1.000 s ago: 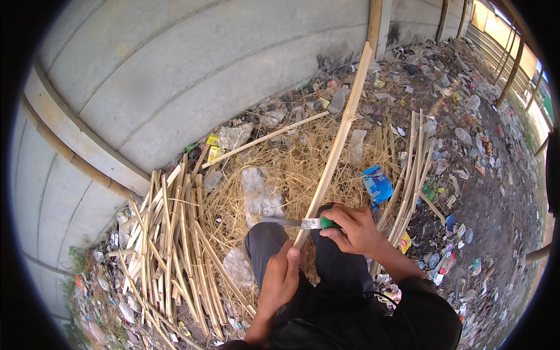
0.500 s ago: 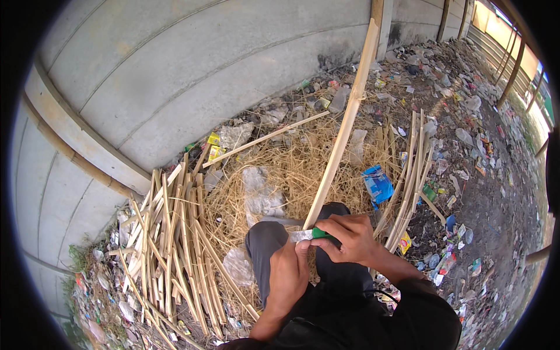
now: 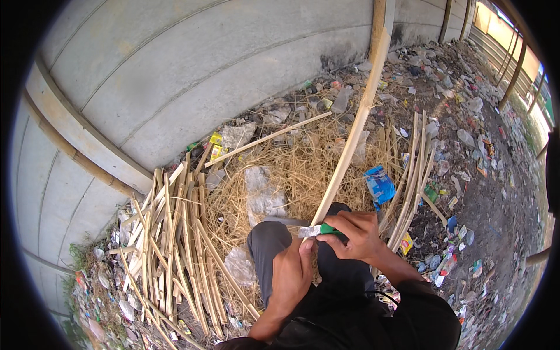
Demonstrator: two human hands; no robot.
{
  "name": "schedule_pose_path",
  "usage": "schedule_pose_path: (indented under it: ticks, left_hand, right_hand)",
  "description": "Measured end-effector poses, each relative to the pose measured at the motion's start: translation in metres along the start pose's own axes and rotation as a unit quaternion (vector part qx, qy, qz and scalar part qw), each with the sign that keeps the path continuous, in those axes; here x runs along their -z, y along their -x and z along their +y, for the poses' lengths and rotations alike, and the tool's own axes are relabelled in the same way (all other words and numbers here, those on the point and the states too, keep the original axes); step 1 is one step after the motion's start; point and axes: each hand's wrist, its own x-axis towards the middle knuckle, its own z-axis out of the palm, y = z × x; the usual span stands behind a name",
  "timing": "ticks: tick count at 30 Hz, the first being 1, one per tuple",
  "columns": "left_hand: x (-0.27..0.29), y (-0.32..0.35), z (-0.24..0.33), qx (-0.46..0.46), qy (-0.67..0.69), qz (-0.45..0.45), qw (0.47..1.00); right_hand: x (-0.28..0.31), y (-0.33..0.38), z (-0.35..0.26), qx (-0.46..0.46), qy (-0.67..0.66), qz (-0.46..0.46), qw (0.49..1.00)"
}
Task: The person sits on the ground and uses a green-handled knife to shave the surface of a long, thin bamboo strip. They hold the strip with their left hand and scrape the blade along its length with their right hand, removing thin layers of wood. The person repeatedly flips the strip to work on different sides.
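A long, pale bamboo strip point(image 3: 349, 151) slants up and away from between my knees toward the wall. My left hand point(image 3: 290, 273) is closed round its near end, with the thumb up beside the blade. My right hand point(image 3: 357, 235) grips the green handle of a knife point(image 3: 310, 231). The short, pale-stained blade lies across the strip, just beyond my left thumb, and appears to touch it. The strip's lowest end is hidden by my left hand and legs.
A heap of split bamboo strips point(image 3: 175, 251) lies on my left, and a smaller bundle point(image 3: 413, 181) on my right. Straw-like shavings point(image 3: 297, 169) cover the ground ahead, with a blue wrapper point(image 3: 380, 184) on them. A grey panel wall point(image 3: 216, 64) stands beyond; litter is strewn rightward.
The bamboo strip has slid a little toward me, its far end lower and further right. The knife and my right hand have shifted slightly right and away from my left thumb.
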Motion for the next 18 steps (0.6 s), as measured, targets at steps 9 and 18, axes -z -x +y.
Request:
schedule_pose_path:
  ticks: [9, 18]
  left_hand:
    - [0.002, 0.007, -0.012, 0.013, -0.010, -0.005, 1.000]
    - [0.005, 0.028, -0.030, 0.028, -0.025, -0.022, 0.999]
  right_hand:
    - [-0.001, -0.005, 0.007, 0.008, 0.003, 0.010, 1.000]
    - [0.011, -0.019, 0.047, -0.064, 0.031, 0.100, 0.992]
